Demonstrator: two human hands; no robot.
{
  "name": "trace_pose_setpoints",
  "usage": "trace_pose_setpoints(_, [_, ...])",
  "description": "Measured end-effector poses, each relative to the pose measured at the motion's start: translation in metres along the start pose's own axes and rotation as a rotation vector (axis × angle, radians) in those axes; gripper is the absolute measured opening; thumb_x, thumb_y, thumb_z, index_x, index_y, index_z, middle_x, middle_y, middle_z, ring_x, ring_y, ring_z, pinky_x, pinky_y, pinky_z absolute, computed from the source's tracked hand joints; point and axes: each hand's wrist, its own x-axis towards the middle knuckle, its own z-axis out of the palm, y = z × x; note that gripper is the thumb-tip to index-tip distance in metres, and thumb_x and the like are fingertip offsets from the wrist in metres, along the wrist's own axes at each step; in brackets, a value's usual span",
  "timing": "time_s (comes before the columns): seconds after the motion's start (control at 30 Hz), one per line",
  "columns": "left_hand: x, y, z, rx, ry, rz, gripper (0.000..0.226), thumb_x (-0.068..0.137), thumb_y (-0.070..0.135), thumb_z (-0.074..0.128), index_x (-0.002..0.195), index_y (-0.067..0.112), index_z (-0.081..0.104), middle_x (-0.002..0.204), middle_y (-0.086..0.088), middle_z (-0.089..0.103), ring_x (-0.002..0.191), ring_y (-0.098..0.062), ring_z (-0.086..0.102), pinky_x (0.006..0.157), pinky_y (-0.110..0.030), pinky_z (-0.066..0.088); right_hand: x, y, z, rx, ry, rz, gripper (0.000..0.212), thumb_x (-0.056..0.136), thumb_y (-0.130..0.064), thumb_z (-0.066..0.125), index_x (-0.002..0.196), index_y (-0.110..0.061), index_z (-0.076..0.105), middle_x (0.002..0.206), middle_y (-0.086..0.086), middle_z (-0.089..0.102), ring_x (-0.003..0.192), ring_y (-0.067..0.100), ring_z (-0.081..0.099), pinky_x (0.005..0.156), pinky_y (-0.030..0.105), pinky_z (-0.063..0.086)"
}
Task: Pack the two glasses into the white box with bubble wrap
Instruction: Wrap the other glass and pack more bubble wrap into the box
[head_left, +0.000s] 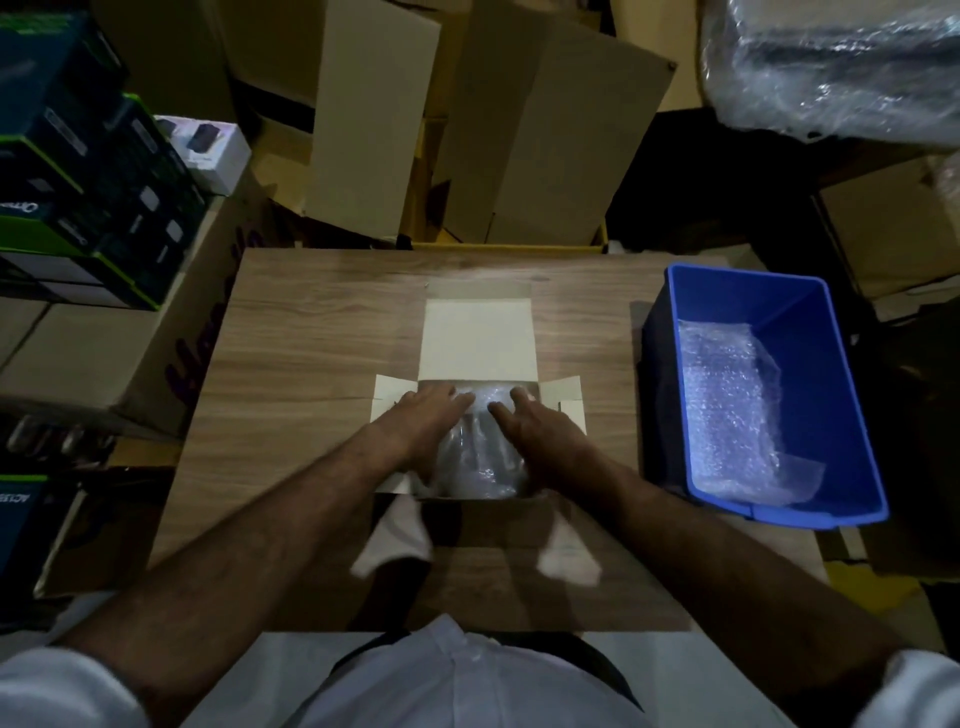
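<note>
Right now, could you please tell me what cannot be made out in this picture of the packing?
- Head view: the glasses inside the white box are hidden by bubble wrap and both hands; their number cannot be told.
- The left hand and right hand press on the wrap; any grip is unclear.
- The blue bin's floor is partly covered by more wrap.

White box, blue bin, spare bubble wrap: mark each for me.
white box (477, 340): head view, on its open lid flap.
blue bin (826, 364): head view, on its inner wall.
spare bubble wrap (727, 410): head view, sheet's middle, inside the bin.
</note>
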Motion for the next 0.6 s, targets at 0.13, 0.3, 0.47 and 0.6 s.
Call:
trace_pose_setpoints(0.13, [0.007, 0.006, 0.015, 0.127, 0.039, 0.024, 0.138, 0.042, 0.040, 0.099, 0.153, 0.013, 0.021, 0.149, -0.011, 0.037, 0.135, -0.029, 0.040, 0.109, -0.039, 0.038, 0.004, -0.006, 0.003, -0.011, 0.013, 0.037, 0.116, 0.075, -0.017, 0.087, 0.158, -0.002, 0.007, 0.155, 0.033, 0.023, 0.140, 0.043, 0.037, 0.100, 0.045, 0.052])
trace_pose_setpoints(0.3, [0.011, 0.004, 0.017, 0.210, 0.084, 0.041, 0.122, 0.060, 0.038, 0.091, 0.154, 0.007, 0.019, 0.149, -0.012, 0.038, 0.134, -0.029, 0.042, 0.115, -0.042, 0.029, 0.007, -0.004, 0.007, 0.036, -0.032, 0.030, 0.133, 0.061, -0.026, 0.097, 0.157, 0.002, 0.008, 0.155, 0.033, 0.026, 0.137, 0.042, 0.041, 0.102, 0.046, 0.051])
trace_pose_setpoints(0.47, [0.012, -0.002, 0.020, 0.097, 0.112, 0.036, 0.112, 0.063, 0.058, 0.082, 0.149, 0.007, 0.031, 0.143, -0.009, 0.047, 0.134, -0.027, 0.045, 0.120, -0.043, 0.023, 0.008, 0.010, -0.005, 0.227, -0.073, 0.027, 0.126, 0.058, -0.037, 0.097, 0.155, -0.005, 0.023, 0.156, 0.018, 0.032, 0.138, 0.032, 0.043, 0.107, 0.036, 0.043])
trace_pose_setpoints(0.6, [0.013, 0.001, 0.032, 0.123, 0.198, 0.019, 0.089, 0.077, 0.042, 0.069, 0.149, 0.007, 0.031, 0.140, -0.010, 0.050, 0.130, -0.029, 0.048, 0.121, -0.046, 0.017, 0.007, 0.007, 0.000, 0.179, -0.037, 0.048, 0.131, 0.057, -0.038, 0.096, 0.156, -0.002, 0.019, 0.156, 0.020, 0.032, 0.138, 0.034, 0.043, 0.107, 0.040, 0.045])
